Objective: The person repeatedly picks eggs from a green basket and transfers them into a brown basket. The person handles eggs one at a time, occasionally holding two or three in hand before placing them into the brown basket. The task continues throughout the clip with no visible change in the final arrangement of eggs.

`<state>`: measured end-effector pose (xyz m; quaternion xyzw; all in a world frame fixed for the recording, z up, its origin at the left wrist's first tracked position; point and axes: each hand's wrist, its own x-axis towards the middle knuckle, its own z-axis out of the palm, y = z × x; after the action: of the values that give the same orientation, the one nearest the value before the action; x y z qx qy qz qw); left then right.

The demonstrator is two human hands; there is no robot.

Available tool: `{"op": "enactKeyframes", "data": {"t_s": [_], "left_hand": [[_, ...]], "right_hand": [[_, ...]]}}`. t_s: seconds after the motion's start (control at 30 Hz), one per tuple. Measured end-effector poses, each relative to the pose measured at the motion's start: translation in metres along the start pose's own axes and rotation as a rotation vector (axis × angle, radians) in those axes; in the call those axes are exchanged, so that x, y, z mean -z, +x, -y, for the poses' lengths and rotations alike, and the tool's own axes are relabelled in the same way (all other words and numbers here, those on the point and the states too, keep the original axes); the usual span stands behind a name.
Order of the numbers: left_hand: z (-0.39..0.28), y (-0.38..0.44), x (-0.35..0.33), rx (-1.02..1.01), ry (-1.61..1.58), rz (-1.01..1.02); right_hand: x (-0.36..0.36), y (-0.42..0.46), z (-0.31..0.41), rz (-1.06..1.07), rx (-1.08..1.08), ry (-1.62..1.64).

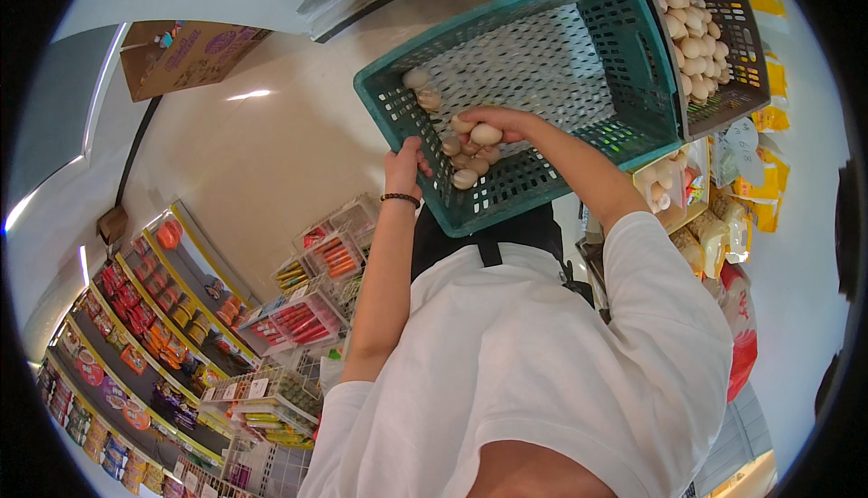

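Note:
In the head view a green plastic crate (515,209) with slotted walls lies before me. My left hand (405,165) grips its left rim, the fingers curled over the edge. Inside the crate, my right hand (505,121) holds eggs; one pale egg (486,134) shows under the palm and another (461,124) at the fingertips. Below that hand several brown eggs (466,178) are gathered in the near left corner. Two more eggs (416,78) rest by the left wall. How many eggs the right hand holds is partly hidden by the fingers.
A brown crate (736,104) heaped with eggs (698,43) adjoins the green one on the right. Beneath it are yellow packages (763,186) and a clear box of eggs (661,186). Snack shelves (142,321) and wire racks (298,315) stand at left; a cardboard box (196,57) is farther off.

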<state>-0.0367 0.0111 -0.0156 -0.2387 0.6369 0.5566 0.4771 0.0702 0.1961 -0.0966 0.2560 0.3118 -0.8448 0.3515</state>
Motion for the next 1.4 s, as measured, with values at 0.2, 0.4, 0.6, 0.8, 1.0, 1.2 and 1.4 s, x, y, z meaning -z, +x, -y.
{"op": "enactKeyframes", "data": {"t_s": [0.2, 0.4, 0.6, 0.8, 1.0, 1.2, 1.4], "left_hand": [[-0.004, -0.005, -0.002, 0.001, 0.008, 0.024], [-0.006, -0.005, -0.003, 0.01, 0.015, 0.026], [-0.003, -0.002, 0.0, 0.012, 0.015, 0.038], [0.0, 0.0, 0.0, 0.038, 0.017, 0.044], [-0.005, 0.001, 0.002, 0.106, -0.008, 0.09], [-0.007, -0.002, 0.001, 0.14, 0.028, 0.099], [-0.007, -0.001, 0.002, 0.132, 0.058, 0.089]], "right_hand": [[-0.022, 0.0, -0.008, -0.123, -0.198, -0.493], [-0.027, 0.018, -0.03, 0.12, -0.367, -0.617], [-0.025, 0.043, -0.039, 0.262, -0.501, -0.651], [-0.023, 0.034, -0.038, 0.254, -0.395, -0.427], [-0.009, -0.062, 0.019, 0.31, 0.16, -0.004], [0.028, -0.248, 0.057, -0.182, 0.858, 0.202], [0.138, -0.377, 0.062, -1.045, 0.841, 0.49]]}}
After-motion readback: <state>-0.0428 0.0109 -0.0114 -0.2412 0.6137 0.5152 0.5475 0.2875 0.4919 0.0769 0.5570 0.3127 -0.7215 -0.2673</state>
